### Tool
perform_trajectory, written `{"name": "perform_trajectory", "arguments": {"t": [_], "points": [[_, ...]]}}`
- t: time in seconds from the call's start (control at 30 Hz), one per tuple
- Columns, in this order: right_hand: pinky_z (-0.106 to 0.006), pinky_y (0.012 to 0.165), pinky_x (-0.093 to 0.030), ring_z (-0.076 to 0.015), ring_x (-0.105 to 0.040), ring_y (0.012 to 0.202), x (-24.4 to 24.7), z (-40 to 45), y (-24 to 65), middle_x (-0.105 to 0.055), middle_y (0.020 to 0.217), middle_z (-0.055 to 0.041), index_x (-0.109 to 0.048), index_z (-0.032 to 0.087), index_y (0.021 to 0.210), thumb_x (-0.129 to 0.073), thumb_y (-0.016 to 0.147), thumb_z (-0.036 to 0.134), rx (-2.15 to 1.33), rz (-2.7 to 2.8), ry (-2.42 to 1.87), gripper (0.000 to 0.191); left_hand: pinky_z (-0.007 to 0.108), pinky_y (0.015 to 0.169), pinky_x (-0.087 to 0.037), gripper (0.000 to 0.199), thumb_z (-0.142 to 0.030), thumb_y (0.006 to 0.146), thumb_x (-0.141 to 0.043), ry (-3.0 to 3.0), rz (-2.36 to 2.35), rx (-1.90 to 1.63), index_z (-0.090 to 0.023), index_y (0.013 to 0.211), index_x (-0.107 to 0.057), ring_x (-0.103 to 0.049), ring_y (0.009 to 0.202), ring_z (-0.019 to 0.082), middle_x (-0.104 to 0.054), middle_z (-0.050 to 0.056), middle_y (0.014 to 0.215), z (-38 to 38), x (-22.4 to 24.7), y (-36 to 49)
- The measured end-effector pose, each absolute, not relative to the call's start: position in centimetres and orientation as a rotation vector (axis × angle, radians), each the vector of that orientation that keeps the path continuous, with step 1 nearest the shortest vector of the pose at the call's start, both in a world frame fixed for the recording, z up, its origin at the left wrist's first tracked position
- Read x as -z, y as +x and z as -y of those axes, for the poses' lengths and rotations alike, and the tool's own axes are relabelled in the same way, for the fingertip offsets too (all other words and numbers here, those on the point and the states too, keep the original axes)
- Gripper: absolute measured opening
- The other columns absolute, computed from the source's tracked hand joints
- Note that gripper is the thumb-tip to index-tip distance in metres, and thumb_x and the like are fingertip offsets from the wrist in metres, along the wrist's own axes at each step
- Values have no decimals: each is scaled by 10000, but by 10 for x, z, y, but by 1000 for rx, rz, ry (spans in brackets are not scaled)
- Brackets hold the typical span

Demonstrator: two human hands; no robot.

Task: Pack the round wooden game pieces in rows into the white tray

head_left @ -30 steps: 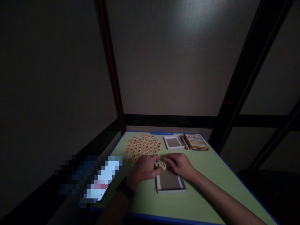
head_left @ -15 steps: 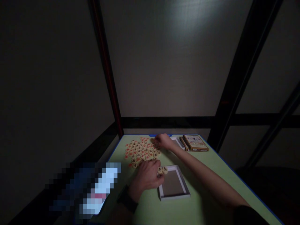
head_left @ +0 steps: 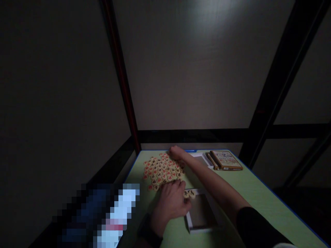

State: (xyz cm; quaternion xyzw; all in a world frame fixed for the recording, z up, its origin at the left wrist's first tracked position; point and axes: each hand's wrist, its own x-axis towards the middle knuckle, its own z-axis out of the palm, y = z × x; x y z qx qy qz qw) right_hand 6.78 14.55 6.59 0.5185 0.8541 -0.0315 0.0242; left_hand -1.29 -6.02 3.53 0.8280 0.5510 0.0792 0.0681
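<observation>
Round pieces [head_left: 161, 170] with red and black characters lie spread over the left part of the green table. My left hand [head_left: 173, 199], with a dark band at the wrist, rests at their near edge, fingers bent and partly hidden; what it grips is unclear. Beside its thumb, two pieces [head_left: 191, 193] with black characters sit at the top left corner of a shallow white-rimmed box [head_left: 189, 220]. My right hand [head_left: 177, 152] reaches to the far edge of the pieces, its fingers curled downward and hidden from view.
Another shallow white box [head_left: 208, 160] lies at the back, right of the pieces. Next to it are stacked printed boxes [head_left: 227, 160]. A blurred bright shape [head_left: 119, 213] is at the lower left. A wall stands behind the table [head_left: 258, 203].
The view has shifted, so the table things appear further right and slightly lower. My right hand has moved left and away, toward the far edge of the pieces. My left hand stays beside the near box.
</observation>
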Motion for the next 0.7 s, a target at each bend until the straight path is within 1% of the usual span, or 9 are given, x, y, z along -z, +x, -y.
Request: {"name": "perform_trajectory", "arguments": {"t": [0.07,0.13,0.2,0.27,0.4,0.53,0.7], "points": [[-262,893,-485,-254,-647,1138,-69,-145,72,-702,1216,-148,-710,156,1162,-561,948,205,73,-2689,1545,265,440,919,-490,360,-385,823,-531,2498,-1663,-240,-207,1130,-594,-630,1058,300,-663,106,1164,60,-35,-13],[-240,900,-470,-244,-641,1163,-70,-141,77,-705,1238,-129,-702,175,1204,-535,944,188,47,-2729,1490,309,443,924,-490,359,-398,837,-521,2498,-1664,-247,-208,1133,-592,-629,1068,301,-662,106,1169,61,-35,-13],[-240,898,-469,-242,-650,1156,-70,-134,82,-713,1231,-123,-712,186,1197,-526,940,196,25,-2746,1448,317,432,936,-484,345,-402,851,-512,2495,-1664,-251,-210,1127,-591,-627,1080,293,-664,102,1166,62,-36,-13],[-251,878,-481,-251,-673,1118,-68,-125,85,-731,1190,-132,-743,186,1138,-533,930,214,7,-2743,1425,297,425,941,-478,333,-398,861,-508,2486,-1674,-248,-211,1125,-589,-628,1084,288,-665,103,1165,62,-38,-12],[-254,828,-505,-250,-708,1043,-66,-113,86,-758,1110,-140,-778,186,1038,-556,903,217,-22,-2717,1421,262,451,921,-482,336,-399,864,-502,2480,-1672,-242,-199,1117,-594,-633,1070,311,-665,126,1165,63,-42,-12],[-261,826,-520,-255,-712,1041,-68,-109,84,-758,1107,-151,-774,184,1064,-596,877,220,-38,-2698,1451,261,453,923,-481,329,-401,851,-510,2471,-1658,-246,-201,1098,-596,-625,1087,316,-667,125,1163,64,-43,-12],[-282,842,-534,-276,-711,1058,-68,-108,78,-744,1138,-171,-751,186,1147,-639,847,210,-28,-2671,1478,320,441,923,-481,328,-387,811,-550,2483,-1664,-250,-211,1085,-593,-621,1083,308,-662,113,1172,64,-42,-13]]}}
